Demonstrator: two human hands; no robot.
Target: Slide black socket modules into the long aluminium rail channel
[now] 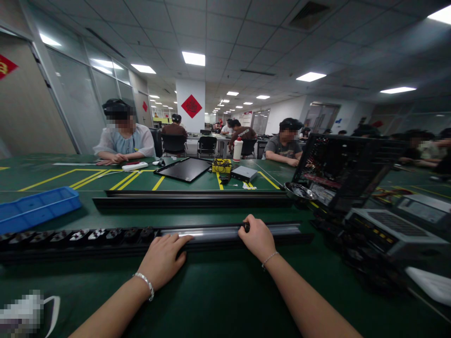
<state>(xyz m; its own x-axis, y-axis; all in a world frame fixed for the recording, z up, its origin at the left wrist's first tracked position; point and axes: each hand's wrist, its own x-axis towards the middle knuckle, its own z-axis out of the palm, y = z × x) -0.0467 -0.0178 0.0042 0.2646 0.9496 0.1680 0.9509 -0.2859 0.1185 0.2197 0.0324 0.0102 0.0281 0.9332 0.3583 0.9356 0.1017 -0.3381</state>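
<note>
A long black rail [218, 233] with an open metal channel lies across the green table [218, 291] in front of me; several black sockets [88, 234] fill its left part. My left hand [164, 259] rests on the rail's front edge, fingers stretched flat toward the channel. My right hand [258, 237] is closed, pinching a small black part [246, 226] at the channel's top.
A second black rail [190, 199] lies farther back. A blue tray [35, 206] sits at the left, an open computer chassis [345, 169] and grey units [391, 230] at the right. A black panel [185, 169] and yellow box [221, 165] lie beyond. Other people sit across.
</note>
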